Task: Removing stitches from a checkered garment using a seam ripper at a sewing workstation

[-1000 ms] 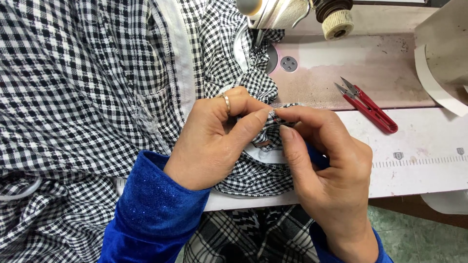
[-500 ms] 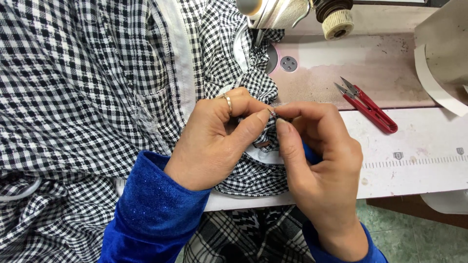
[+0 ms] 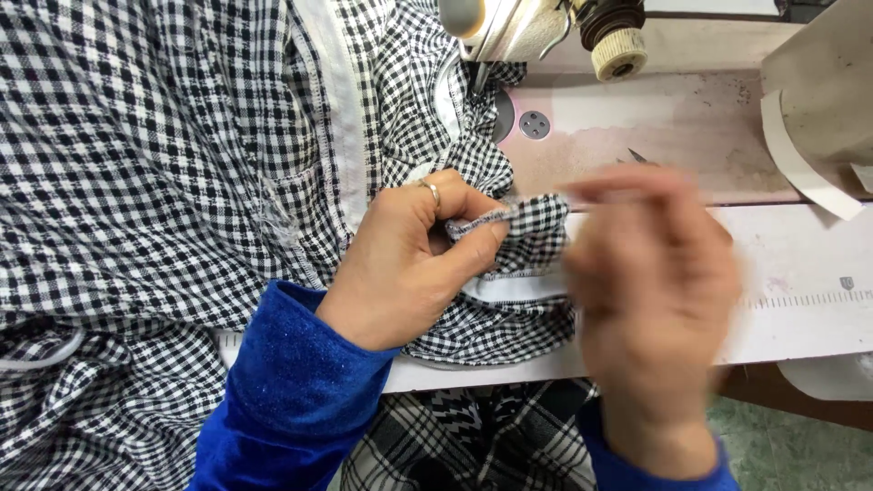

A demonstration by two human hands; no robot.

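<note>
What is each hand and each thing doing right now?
Left hand: shut, pinching a fold of the cloth.
Right hand: blurred, over the table; grip unclear.
Checked cloth: bunched up, spread across the table, one part under the needle.
Ring: on a left finger.
Sewing machine: over the cloth; running or stopped, cannot tell.
Table: carries the cloth.

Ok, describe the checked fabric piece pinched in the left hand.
The checked fabric piece is black-and-white gingham, apparently thin woven cloth, with a stitched edge. It is folded and bunched, pinched between thumb and fingers of the left hand, and joins the larger checked garment spread over the sewing table. The blurred right hand is beside it; contact is unclear.
</note>
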